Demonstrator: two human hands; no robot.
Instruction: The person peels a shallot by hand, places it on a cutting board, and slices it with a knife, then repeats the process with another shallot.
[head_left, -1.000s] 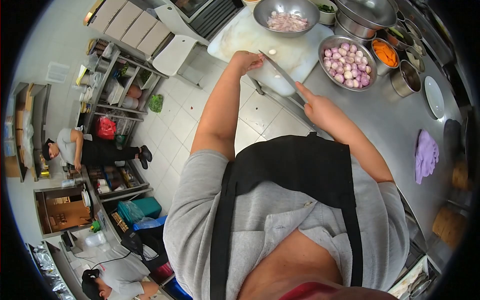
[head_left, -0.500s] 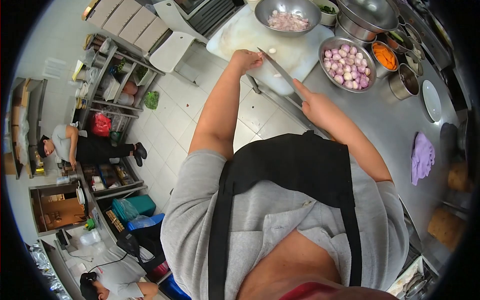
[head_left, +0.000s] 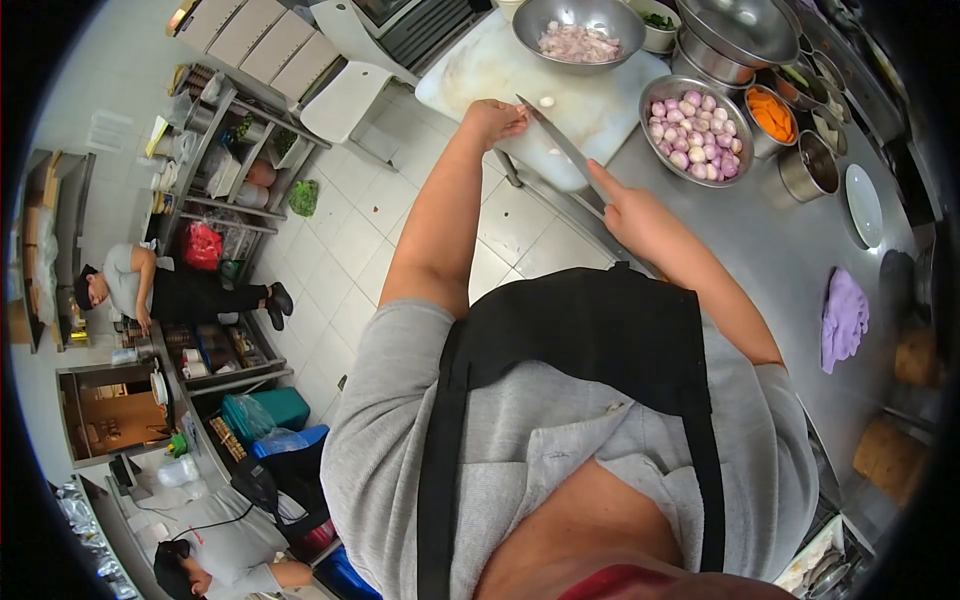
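My right hand (head_left: 625,205) grips a kitchen knife (head_left: 560,140) by the handle, with its blade slanting over the white cutting board (head_left: 470,70). Close to the knife's tip, my left hand (head_left: 497,121) is at the board's edge with its fingers drawn together; whatever they hold is too small to make out. A small peeled shallot (head_left: 547,101) lies on the board beside the blade, and another pale piece is partly seen below the knife. At the board's far end, a steel bowl (head_left: 532,45) contains sliced shallots (head_left: 580,44). Whole purple shallots (head_left: 695,135) fill a second steel bowl (head_left: 650,160) to the right.
Carrot pieces (head_left: 769,115) in a container, a steel pot (head_left: 808,168), a white oval plate (head_left: 863,205) and a purple cloth (head_left: 845,318) occupy the steel counter (head_left: 745,240). A white chair (head_left: 350,98) stands beyond the board. Two people (head_left: 135,285) are at the left side.
Both hands and the knife keep almost the same position. The person at the lower left has shifted slightly.
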